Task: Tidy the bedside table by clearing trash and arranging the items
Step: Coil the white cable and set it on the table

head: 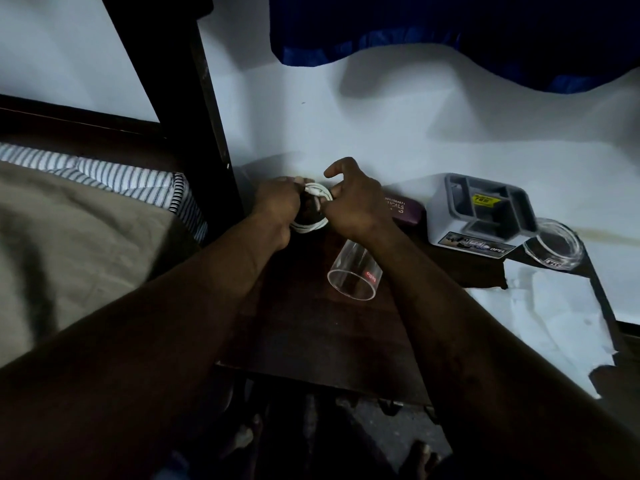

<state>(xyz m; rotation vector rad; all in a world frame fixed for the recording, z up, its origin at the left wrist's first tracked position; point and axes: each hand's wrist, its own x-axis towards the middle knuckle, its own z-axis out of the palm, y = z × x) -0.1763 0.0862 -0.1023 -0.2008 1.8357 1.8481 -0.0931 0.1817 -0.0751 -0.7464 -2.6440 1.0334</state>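
Note:
A white cable [313, 226] is coiled in loops at the far left of the dark wooden bedside table [311, 334]. My left hand [277, 206] grips the coil on its left side. My right hand [349, 202] pinches the cable from the right, index finger and thumb raised above it. A clear drinking glass [353, 271] with a small red label stands just under my right wrist. A dark maroon glasses case [405, 209] lies to the right of my right hand. Part of the cable is hidden behind my fingers.
A grey and white compartment organiser [485, 216] sits at the table's back right, with a clear glass ashtray [554, 244] beside it. The bed [76, 237] with a striped mattress and a dark bedpost [207, 116] flank the left. White wall and blue curtain [415, 29] lie behind.

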